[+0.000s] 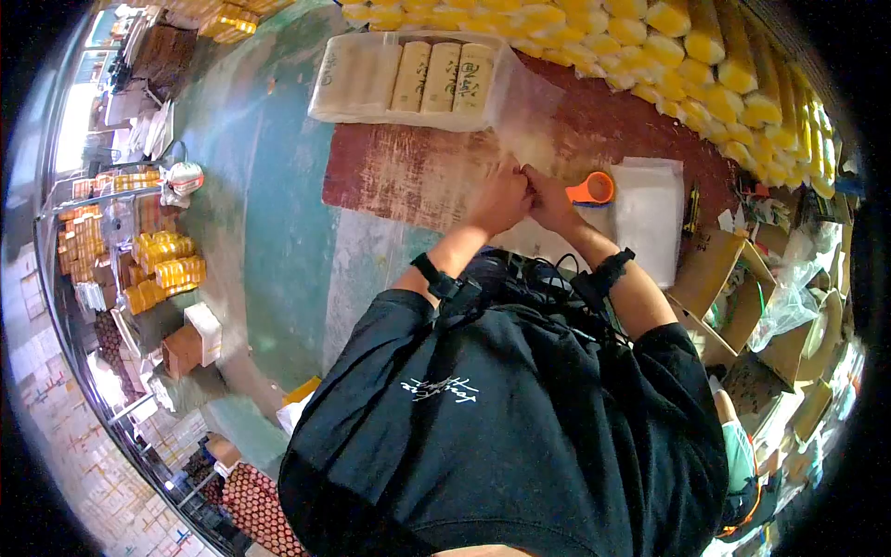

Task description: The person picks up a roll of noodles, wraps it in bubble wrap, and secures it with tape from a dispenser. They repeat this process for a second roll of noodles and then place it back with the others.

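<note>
A clear plastic bag (527, 97) holds a row of pale, wrapped cylindrical packs (444, 79) with dark printing. It lies on its side, and its loose end stretches toward me. My left hand (499, 197) and my right hand (554, 201) meet at that loose end, fingers closed and pressed together on the plastic. What exactly lies between the fingertips is too small to make out. Just right of my right hand is an orange ring-shaped thing (596, 188), perhaps a tape roll. Beside it lies a stack of whitish, flat plastic sheets or bags (648, 223).
Many yellow-ended, plastic-wrapped rolls (705, 70) are piled along the far right edge. Open cardboard boxes (724, 292) stand at my right. The worn red-brown board (399, 176) lies on a green surface (283, 204). Shelves with orange-yellow packs (167, 260) are at left.
</note>
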Motion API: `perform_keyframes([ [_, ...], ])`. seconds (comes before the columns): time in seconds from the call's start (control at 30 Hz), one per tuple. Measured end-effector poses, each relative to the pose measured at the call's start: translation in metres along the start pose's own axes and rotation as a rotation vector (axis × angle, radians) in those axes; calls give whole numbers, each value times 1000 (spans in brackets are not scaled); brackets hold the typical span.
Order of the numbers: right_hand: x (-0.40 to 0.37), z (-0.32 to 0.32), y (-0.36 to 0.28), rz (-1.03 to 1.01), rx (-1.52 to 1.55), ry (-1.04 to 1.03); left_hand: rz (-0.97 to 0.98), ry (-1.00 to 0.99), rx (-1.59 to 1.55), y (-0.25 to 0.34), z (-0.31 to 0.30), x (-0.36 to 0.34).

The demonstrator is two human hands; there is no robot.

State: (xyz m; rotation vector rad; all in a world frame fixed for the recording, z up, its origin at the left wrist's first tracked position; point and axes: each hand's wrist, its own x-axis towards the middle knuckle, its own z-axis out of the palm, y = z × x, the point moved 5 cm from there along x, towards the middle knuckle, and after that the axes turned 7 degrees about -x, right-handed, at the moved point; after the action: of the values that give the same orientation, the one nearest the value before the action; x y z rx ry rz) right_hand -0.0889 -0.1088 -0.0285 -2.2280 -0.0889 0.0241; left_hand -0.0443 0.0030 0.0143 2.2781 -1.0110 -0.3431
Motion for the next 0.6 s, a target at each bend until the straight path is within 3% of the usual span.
perform_keyframes([
  [0.07,1,-1,7,64,19,-4,-25,-80,-296,-11,-9,-5],
  [0.17,2,-1,19,230,107,-16,-331,407,-471,-42,-14,-36],
  [0.27,3,6,26,258,209,29,-661,150,-441,-84,38,-67],
  [0.33,4,-2,12,280,228,-12,-947,70,-1141,-58,44,-78],
  [0.4,1,0,23,387,238,87,-945,59,-1606,-43,64,-72],
  [0.47,-6,8,38,500,194,140,-688,151,-1803,-45,97,-62],
  [0.53,-15,15,54,618,92,157,-691,280,-1776,-52,112,-51],
  [0.6,-25,18,51,803,473,112,-689,347,-1682,-51,110,-48],
])
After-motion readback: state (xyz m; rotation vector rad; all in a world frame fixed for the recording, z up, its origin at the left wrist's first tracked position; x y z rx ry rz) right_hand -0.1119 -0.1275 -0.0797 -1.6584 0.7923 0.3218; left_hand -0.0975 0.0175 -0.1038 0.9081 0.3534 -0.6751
